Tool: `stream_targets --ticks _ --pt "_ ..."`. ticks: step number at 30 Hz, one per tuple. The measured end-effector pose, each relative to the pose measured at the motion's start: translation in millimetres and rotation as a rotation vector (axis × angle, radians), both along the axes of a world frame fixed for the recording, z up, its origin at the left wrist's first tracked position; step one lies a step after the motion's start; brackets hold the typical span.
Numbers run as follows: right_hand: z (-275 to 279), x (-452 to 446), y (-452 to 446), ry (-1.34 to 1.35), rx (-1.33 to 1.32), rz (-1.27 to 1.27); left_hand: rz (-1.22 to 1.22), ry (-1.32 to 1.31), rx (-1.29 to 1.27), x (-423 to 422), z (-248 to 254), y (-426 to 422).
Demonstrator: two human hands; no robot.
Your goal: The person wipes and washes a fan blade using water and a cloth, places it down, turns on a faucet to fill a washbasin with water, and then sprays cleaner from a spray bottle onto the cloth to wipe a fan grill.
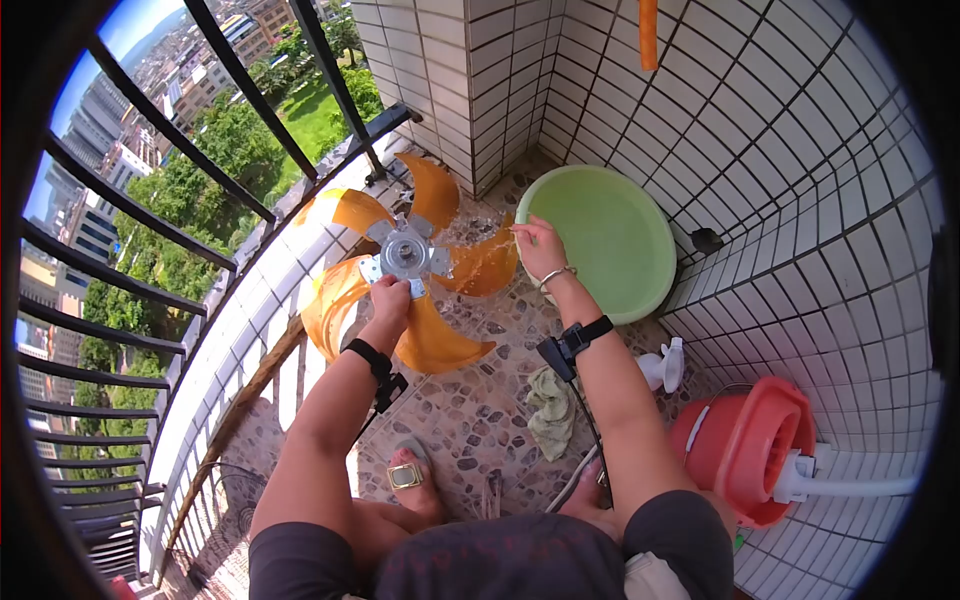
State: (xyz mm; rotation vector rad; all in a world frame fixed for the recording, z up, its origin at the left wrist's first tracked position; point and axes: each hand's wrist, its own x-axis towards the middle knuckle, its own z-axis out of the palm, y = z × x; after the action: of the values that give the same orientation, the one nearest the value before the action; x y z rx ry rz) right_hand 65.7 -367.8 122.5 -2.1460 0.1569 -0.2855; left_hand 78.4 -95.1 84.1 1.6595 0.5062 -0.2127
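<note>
My left hand (390, 301) is closed on a fan blade assembly (455, 335), gripping it at a metal bracket just below the round silver hub. Its several blades are translucent orange and curved, and the whole piece is held up over the floor, face towards me. Water droplets (478, 232) fly across the right-hand blades. My right hand (540, 248) is at the left rim of a pale green basin (655, 262), its fingers loosely bent and pointing at the blades. No object shows in it. Both wrists wear black straps with small devices.
On the right are a red mop bucket (690, 432) with a white pipe at its side and a white spray bottle (672, 366). A pale cloth (550, 412) lies on the pebble-patterned floor. Black railings (120, 290) edge the left; a tiled wall (800, 180) bounds the right.
</note>
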Motion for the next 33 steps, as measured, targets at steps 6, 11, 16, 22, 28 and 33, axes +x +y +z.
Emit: stream_targets --ticks 6,11,16,22,28,33 --pt "-77.4 -25.3 -135.3 1.051 -0.344 -0.538 0.029 -0.039 -0.177 -9.4 -13.8 12.3" --pt "-101.6 -22.8 -129.2 0.702 1.171 -0.062 0.074 -0.051 -0.214 -12.9 -30.3 -1.0" --pt "36.2 -24.8 30.6 0.749 1.147 0.467 0.132 -0.031 -0.271 -7.7 -47.1 -31.5" --pt "-29.6 -43.0 68.1 0.391 -0.365 0.326 0.143 -0.028 -0.372 -8.7 -62.3 -45.9" --pt "-56.6 -59.8 64.1 0.500 -0.640 0.208 0.143 0.019 -0.253 -12.1 -62.0 -51.5" --pt "-84.6 -55.1 57.0 0.511 -0.438 0.224 -0.123 0.077 0.261 -10.3 -111.4 -47.1"
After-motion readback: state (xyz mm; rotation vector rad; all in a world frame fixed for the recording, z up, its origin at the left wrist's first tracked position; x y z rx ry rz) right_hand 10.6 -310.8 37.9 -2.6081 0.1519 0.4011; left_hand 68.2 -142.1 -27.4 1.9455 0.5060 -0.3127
